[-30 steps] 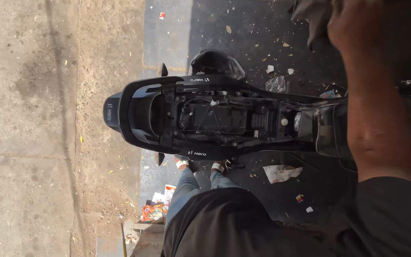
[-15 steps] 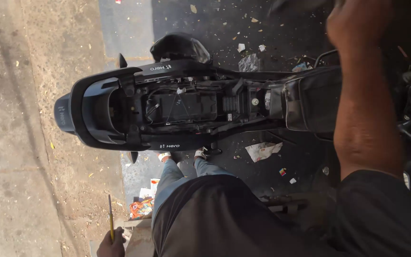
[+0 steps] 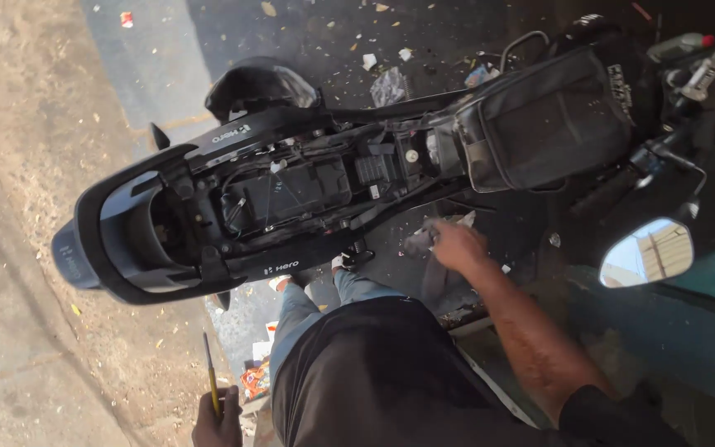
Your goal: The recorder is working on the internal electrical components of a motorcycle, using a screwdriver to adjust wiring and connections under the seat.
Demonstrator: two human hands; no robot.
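A black motorcycle (image 3: 291,199) stands in front of me with its seat off, so the frame, wiring and battery box show. My right hand (image 3: 457,246) is low beside the bike's near side and grips a grey cloth (image 3: 424,265) that hangs below it. My left hand (image 3: 217,420) is at the bottom edge, closed around a thin yellow-handled tool (image 3: 210,372) that points up. My feet stand close to the motorcycle's near side.
A black padded cover (image 3: 539,124) wraps the fuel tank. The handlebar and a mirror (image 3: 645,251) are at the right. The dark ground (image 3: 391,41) beyond the bike is strewn with litter. Dusty concrete (image 3: 18,207) lies on the left.
My right arm has come down from the upper right to the bike's near side. The view has shifted, bringing the tank and mirror in. My left hand with the tool has come into sight.
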